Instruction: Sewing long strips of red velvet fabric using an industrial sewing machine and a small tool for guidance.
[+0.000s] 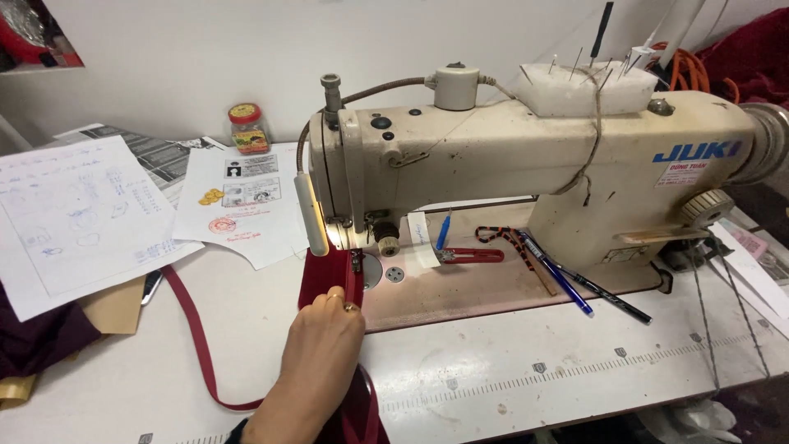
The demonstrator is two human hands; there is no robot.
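One hand (316,349) shows, the left, fingers flat on red cloth (329,275) beside the needle (356,261), gripping nothing; creeping closer risks a pricked fingertip.

You can see just one of your hands, your left grip (325,341), and the bare arm behind it. You wear a thin, shiny gold ring (335,295) on one finger. A bit of dark sleeve (237,431) shows at the bottom edge.
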